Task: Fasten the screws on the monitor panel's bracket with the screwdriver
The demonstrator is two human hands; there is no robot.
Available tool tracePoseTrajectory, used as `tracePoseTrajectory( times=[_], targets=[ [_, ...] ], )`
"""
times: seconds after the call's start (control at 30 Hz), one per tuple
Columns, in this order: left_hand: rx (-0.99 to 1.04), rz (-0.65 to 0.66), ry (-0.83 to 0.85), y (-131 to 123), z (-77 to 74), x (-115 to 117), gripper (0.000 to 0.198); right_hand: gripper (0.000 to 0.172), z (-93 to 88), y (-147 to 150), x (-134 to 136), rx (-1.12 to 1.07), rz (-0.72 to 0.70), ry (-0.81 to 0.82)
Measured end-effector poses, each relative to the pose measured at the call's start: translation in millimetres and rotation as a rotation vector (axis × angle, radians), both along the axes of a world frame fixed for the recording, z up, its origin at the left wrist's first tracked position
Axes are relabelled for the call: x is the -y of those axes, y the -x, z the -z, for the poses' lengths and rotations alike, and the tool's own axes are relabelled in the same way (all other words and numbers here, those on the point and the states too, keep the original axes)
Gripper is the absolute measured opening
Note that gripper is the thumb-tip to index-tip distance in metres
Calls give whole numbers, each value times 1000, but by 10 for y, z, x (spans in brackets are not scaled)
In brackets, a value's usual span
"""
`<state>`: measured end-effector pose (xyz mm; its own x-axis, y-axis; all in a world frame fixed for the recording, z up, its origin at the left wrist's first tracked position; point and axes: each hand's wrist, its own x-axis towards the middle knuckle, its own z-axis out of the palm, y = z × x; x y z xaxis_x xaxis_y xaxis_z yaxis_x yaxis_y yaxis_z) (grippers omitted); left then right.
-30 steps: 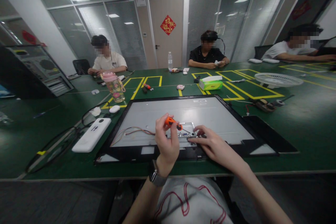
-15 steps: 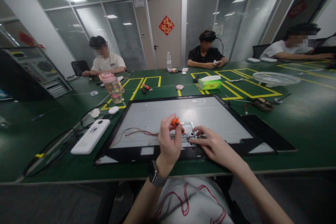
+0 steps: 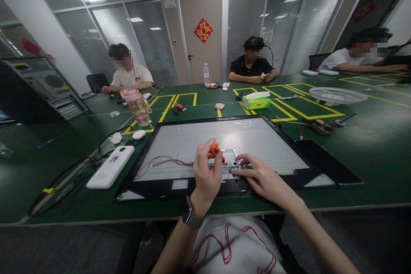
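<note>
A flat display panel (image 3: 266,137) with a grey back and black frame lies on the table in front of me. My left hand (image 3: 207,171) is closed round the orange and black handle of a screwdriver (image 3: 215,150), tilted toward a small metal bracket (image 3: 229,154) near the panel's lower middle. The screwdriver's tip is too small to make out. My right hand (image 3: 258,177) lies low over the panel, its fingers stretched and apart, fingertips touching the bracket's right side. Thin wires (image 3: 170,160) run left from the bracket across the panel.
Left of the panel are a white power bank (image 3: 111,167), a black cable (image 3: 67,180) and a pink-lidded bottle (image 3: 138,109). A dark slab (image 3: 327,160) lies at right. Behind stand a green tissue pack (image 3: 257,102) and a white fan grille (image 3: 337,95). Several people sit across the table.
Almost nothing differs. My right fingertips have shifted very slightly at the bracket; my left hand keeps its hold on the screwdriver in the same place.
</note>
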<state>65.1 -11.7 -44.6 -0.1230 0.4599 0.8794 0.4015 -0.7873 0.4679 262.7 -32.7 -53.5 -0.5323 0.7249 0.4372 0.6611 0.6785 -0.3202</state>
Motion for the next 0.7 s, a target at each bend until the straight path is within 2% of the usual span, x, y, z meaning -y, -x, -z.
tracePoseTrajectory(
  times=[0.2, 0.37, 0.6, 0.7],
  targets=[
    [-19, -16, -9, 1, -31, 9, 34, 51, -14, 3, 5, 0, 5, 9],
    [-14, -5, 46, -6, -36, 4, 30, 50, -20, 7, 7, -3, 4, 8],
    [98, 173, 261, 0, -119, 0, 27, 41, -16, 23, 10, -40, 23, -21],
    [92, 182, 268, 18, -197, -10, 25, 39, -21, 27, 12, -47, 20, -11]
  ],
)
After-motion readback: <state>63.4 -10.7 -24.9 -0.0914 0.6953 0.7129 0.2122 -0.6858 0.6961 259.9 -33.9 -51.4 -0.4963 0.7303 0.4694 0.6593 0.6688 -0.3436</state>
